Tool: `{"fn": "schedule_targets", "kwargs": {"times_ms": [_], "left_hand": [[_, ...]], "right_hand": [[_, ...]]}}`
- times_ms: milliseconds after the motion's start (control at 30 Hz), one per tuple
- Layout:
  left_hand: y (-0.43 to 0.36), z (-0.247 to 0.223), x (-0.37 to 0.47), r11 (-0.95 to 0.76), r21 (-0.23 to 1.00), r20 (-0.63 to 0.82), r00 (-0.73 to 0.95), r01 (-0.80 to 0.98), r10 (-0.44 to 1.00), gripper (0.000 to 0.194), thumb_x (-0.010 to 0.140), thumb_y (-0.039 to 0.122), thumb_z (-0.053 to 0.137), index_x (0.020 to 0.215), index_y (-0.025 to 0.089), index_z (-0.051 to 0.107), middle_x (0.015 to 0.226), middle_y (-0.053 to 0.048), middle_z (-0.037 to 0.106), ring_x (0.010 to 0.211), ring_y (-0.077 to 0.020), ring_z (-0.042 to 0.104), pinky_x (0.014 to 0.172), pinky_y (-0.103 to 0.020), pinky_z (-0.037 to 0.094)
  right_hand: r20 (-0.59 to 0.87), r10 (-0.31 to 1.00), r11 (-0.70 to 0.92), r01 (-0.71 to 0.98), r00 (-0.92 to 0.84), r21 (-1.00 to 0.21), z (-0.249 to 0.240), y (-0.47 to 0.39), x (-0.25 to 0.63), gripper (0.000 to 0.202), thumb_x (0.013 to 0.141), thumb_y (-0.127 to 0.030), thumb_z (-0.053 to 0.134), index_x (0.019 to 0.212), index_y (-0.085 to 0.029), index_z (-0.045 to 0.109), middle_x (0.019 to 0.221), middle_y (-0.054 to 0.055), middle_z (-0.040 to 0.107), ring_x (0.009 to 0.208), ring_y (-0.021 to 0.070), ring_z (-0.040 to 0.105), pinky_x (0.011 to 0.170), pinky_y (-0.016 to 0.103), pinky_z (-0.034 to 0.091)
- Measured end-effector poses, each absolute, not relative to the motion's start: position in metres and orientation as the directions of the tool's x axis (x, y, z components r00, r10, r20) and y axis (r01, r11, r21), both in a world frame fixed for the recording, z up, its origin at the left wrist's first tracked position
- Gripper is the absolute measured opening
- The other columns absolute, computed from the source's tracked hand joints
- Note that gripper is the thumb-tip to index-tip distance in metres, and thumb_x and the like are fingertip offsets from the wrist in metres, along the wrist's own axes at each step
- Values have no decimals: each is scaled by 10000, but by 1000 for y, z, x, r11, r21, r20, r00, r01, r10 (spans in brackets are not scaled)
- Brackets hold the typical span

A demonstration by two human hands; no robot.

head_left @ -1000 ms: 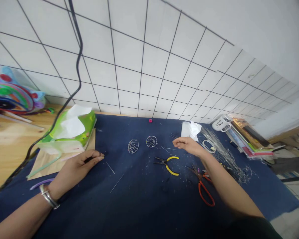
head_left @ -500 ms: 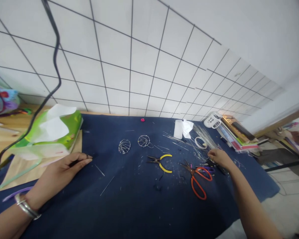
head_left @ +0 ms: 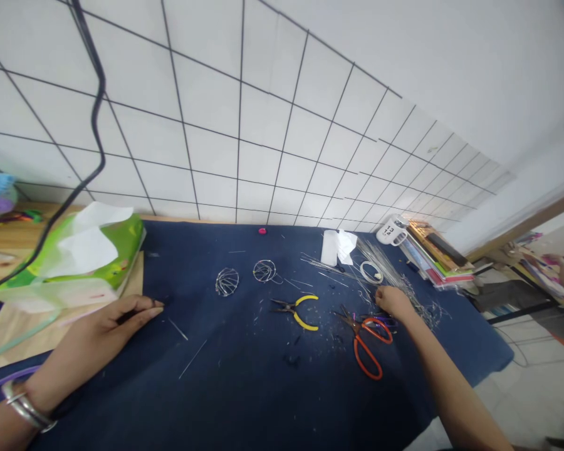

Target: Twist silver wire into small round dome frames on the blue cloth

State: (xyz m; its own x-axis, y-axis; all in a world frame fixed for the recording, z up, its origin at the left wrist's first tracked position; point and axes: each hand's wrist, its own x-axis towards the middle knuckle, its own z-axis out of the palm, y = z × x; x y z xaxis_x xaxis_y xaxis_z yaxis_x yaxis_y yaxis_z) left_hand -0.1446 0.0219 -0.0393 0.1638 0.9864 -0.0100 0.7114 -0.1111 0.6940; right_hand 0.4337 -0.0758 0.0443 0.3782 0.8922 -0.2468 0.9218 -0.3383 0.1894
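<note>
My left hand [head_left: 110,329] rests on the dark blue cloth [head_left: 244,388] at the left, thumb and forefinger pinched. Whatever lies between those fingertips is too small to name. Two short wires [head_left: 192,359] lie to its right. My right hand [head_left: 395,304] is closed at the edge of a pile of thin metal wires [head_left: 388,266]; what its fingers hold is hidden. Just below it lie orange-handled scissors [head_left: 367,347]. Yellow-handled pliers [head_left: 295,312] lie open mid-table. Behind them are a domed wire frame [head_left: 227,282] and a rounder wire frame [head_left: 264,270].
A green tissue pack [head_left: 126,241] sits at the left by a hanging black cable [head_left: 98,125]. At the back right are a coil of white wire [head_left: 370,272], a white mug [head_left: 391,230] and stacked books [head_left: 437,257]. A tiled wall [head_left: 263,125] runs behind.
The view has shifted slightly to the right. My right hand has moved a little left along the wires' near edge, still closed. My left hand keeps its pinch in nearly the same place.
</note>
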Motion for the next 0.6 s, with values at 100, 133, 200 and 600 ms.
{"fn": "schedule_targets", "kwargs": {"times_ms": [100, 133, 200, 600], "left_hand": [[22, -39, -145, -76, 701, -80, 184, 709, 980, 355, 701, 555, 507, 877, 259, 593, 990, 45, 631, 923, -189, 564, 881, -286, 375], [22, -39, -145, -72, 703, -82, 181, 707, 980, 361, 700, 559, 504, 879, 258, 590, 998, 43, 628, 930, -191, 561, 888, -289, 370], [22, -39, -145, -65, 703, -86, 175, 708, 981, 365, 697, 564, 506, 885, 261, 584, 1009, 43, 624, 938, -191, 557, 895, -292, 366], [25, -48, -150, -103, 693, -64, 204, 713, 977, 381, 714, 566, 493, 914, 256, 586, 1024, 33, 624, 946, -196, 558, 904, -289, 364]], "right_hand": [[-256, 894, -322, 925, 367, 201, 44, -72, 438, 99, 706, -203, 542, 688, -167, 632, 660, 46, 624, 635, 142, 560, 557, 206, 312], [-256, 898, -314, 928, 359, 201, 44, -70, 440, 92, 699, -198, 544, 687, -165, 629, 659, 46, 622, 630, 141, 556, 554, 206, 309], [-244, 909, -297, 935, 339, 194, 42, -65, 444, 102, 706, -198, 531, 722, -160, 624, 686, 49, 623, 643, 141, 551, 560, 206, 305], [-221, 947, -204, 969, 232, 142, 19, -37, 453, 169, 689, -168, 547, 855, -166, 574, 774, 51, 600, 709, 146, 524, 589, 213, 280]]}}
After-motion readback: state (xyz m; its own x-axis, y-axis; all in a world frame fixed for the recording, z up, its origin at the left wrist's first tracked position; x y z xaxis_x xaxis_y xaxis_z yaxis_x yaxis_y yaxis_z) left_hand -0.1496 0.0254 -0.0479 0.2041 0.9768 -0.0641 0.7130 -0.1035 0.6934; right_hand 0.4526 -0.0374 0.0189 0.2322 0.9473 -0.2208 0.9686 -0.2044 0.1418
